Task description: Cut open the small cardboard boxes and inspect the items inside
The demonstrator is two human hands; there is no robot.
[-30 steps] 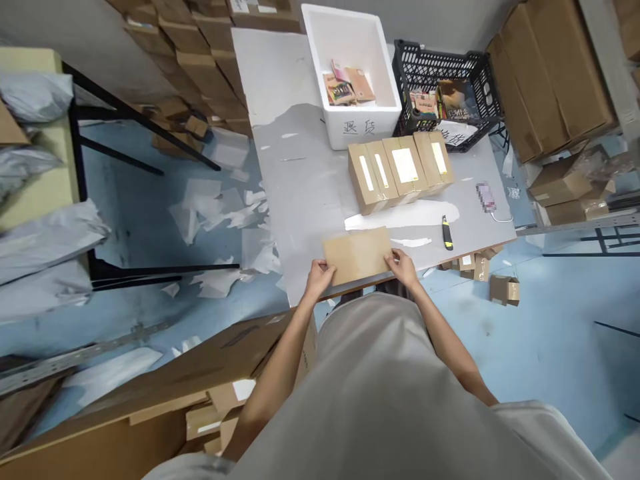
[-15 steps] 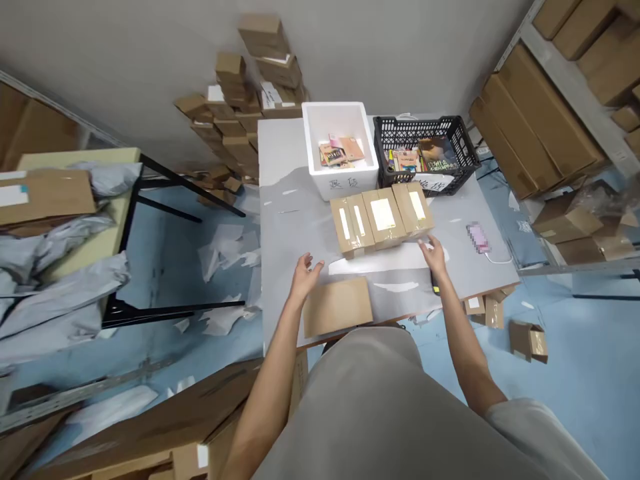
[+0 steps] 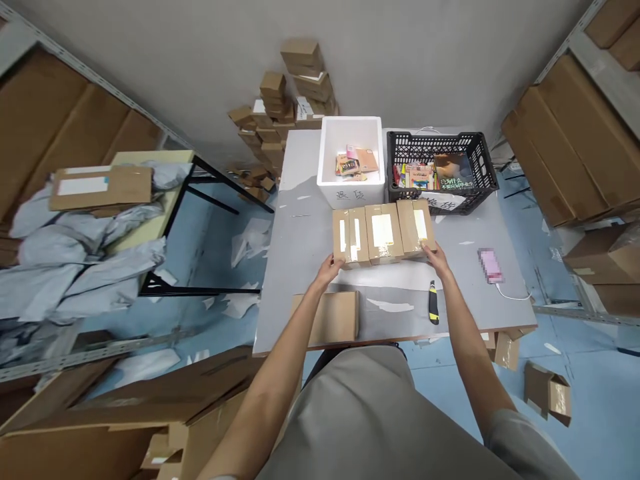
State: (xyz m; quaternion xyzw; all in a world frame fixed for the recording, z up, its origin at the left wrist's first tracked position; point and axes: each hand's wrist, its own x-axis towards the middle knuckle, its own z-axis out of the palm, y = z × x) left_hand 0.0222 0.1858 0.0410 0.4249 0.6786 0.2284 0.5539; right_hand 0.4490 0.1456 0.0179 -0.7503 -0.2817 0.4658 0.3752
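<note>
A row of taped cardboard boxes with white labels stands side by side on the grey table [image 3: 295, 247]. My left hand [image 3: 330, 270] grips the near corner of the left cardboard box [image 3: 352, 237], its thumb against the front. At the other end, my right hand [image 3: 437, 260] holds the lower corner of the right cardboard box [image 3: 416, 227]. Between them sits the middle box [image 3: 384, 233]. Closer to my body lies a plain brown box [image 3: 336, 317], partly covered by my left forearm. A black and yellow box cutter [image 3: 433, 303] rests beside my right forearm.
Behind the row stand a white foam bin [image 3: 351, 193] and a black plastic crate [image 3: 480, 190], both with booklets inside. A phone [image 3: 491, 265] with a cable lies at right. Left is a side table [image 3: 175, 173] with grey parcels; stacked boxes [image 3: 273, 127] line the wall.
Both hands have closed in on the row of boxes, the left moving up and right from the table to its corner. My view has shifted, and the box cutter now shows fully.
</note>
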